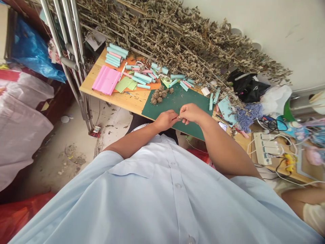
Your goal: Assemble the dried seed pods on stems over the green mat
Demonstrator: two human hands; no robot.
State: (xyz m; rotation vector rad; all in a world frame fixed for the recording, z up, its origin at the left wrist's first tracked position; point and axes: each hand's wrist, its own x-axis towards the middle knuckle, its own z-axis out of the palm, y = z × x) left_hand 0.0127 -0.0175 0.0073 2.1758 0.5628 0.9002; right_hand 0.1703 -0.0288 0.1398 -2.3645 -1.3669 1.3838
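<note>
Fingers pinched, my left hand (166, 120) meets my right hand (191, 113) over the near part of a dark green mat (188, 98). The fingertips of both come together on something too small to make out. Just beyond them, a cluster of small brown rough balls (159, 95) lies on the mat. Behind it are rolled pieces of light blue paper (142, 77), some pink rolls, and green paper pieces (125, 84) on an orange sheet (132, 61). A pink folded paper (106, 80) sits at the left of the table.
Dried leafy stalks (188, 37) cover the back. Metal crutches (72, 51) stand to the left. At right lie blue-purple yarn (247, 117), a white power strip (264, 149) with cables, and a black bag (248, 86). Another person's arm (302, 200) shows at lower right.
</note>
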